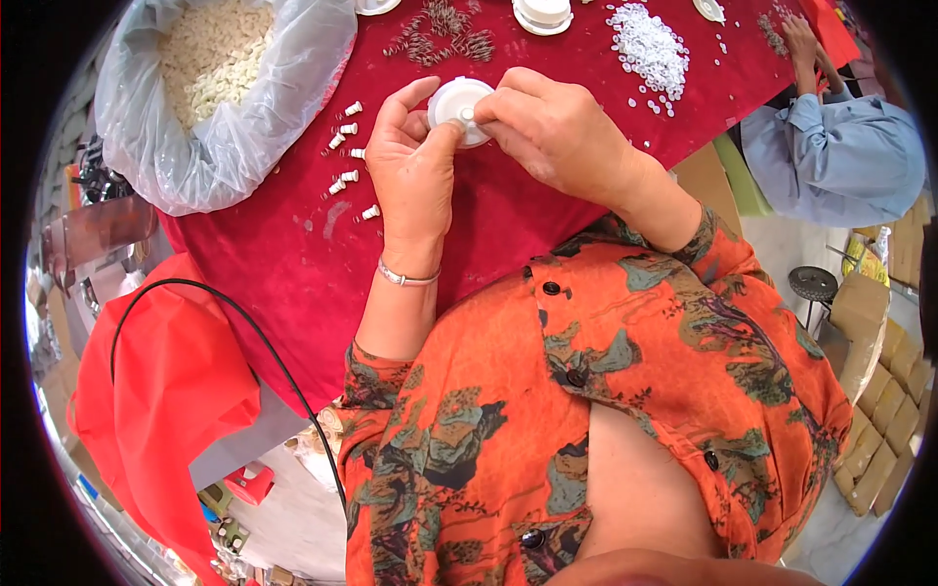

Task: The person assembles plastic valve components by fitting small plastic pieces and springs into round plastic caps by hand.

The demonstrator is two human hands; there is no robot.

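Note:
My left hand (415, 166) grips a white round plastic cap (451, 101) between thumb and fingers, held above the red cloth. Its thumb presses close to a small raised piece at the cap's middle. The fingertips of my right hand (562, 127) are pinched together at that middle; what they hold, if anything, is hidden. Several small white plungers with thin springs (344, 178) lie on the cloth left of my left hand. Beyond my hands is a heap of loose metal springs (445, 34). Farther right lies a pile of tiny white rings (649, 54).
A clear plastic bag (239, 161) full of small cream pieces stands at the far left of the red-covered table (283, 264). More white round parts (542, 14) sit at the far edge. A co-worker's hand (801, 41) reaches in at the far right. A black cable (249, 327) curves at the left.

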